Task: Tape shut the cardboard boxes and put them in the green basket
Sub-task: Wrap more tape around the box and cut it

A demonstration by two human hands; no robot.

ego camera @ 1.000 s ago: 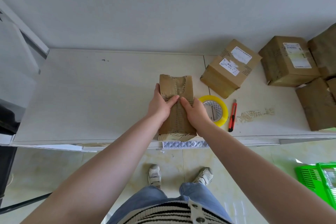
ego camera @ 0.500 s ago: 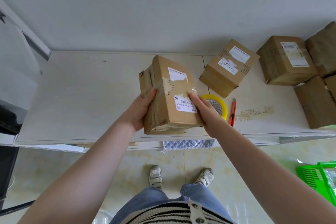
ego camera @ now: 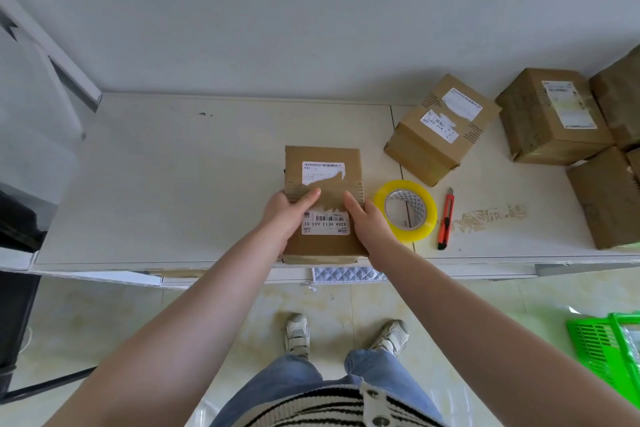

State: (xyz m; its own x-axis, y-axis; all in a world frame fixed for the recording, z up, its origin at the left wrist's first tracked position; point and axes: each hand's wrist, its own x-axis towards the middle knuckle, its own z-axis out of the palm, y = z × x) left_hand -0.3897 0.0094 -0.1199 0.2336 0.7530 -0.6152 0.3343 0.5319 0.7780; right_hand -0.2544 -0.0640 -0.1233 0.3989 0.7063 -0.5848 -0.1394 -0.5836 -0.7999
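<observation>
Left hand (ego camera: pixel 284 215): grip closed round the left edge of the cardboard box (ego camera: pixel 323 184), thumb lying across its top face, remaining fingers hidden down the side.
Right hand (ego camera: pixel 369 220): grip on the right edge of the same box, thumb pointing up across the top, other fingers out of sight along the side.
Cardboard box: lies flat on the counter (ego camera: pixel 173 184) at its near edge, label side up; one torn white label at the far end, one barcode label between the two hands; a strip of old tape runs across the middle.
Tape roll (ego camera: pixel 429 208): yellow, lying flat just right of the box, close beside the right hand.
Utility knife (ego camera: pixel 446 218): red-orange, lying just right of the roll.
Second box (ego camera: pixel 440 130): labelled, far right of the held box, set at an angle.
Further boxes (ego camera: pixel 550 114): clustered at the right end of the counter.
Green basket (ego camera: pixel 606 347): on the floor at lower right, partly cut off by the frame edge.
Floor: pale tiles; two light shoes (ego camera: pixel 297 334) below the counter edge.
</observation>
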